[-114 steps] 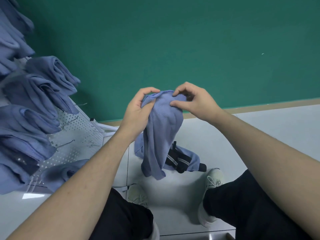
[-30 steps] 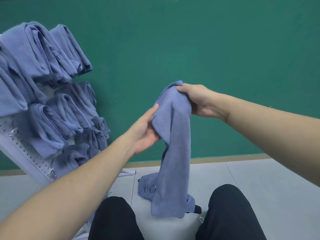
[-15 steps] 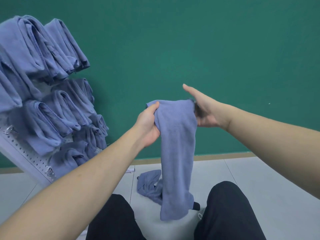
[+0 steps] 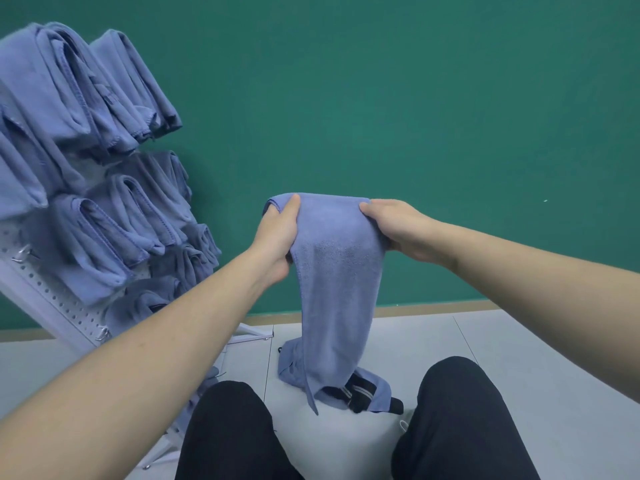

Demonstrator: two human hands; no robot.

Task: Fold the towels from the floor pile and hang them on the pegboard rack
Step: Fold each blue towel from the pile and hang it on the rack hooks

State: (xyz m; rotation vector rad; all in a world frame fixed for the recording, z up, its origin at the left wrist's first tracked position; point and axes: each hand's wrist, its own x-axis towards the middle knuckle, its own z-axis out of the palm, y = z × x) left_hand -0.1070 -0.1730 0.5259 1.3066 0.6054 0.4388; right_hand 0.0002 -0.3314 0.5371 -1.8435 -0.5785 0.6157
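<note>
The left hand [image 4: 277,233] grips one top corner of a blue towel [image 4: 337,289], thumb over the fold; the right hand [image 4: 398,226] pinches the other corner. The towel hangs between the person's knees, above the floor pile [image 4: 375,393]. Left of the towel, the pegboard rack [image 4: 52,296] carries folded towels [image 4: 104,209].

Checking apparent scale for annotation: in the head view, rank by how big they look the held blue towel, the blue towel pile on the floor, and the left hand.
1. Held blue towel
2. Blue towel pile on the floor, partly hidden
3. Left hand
</note>
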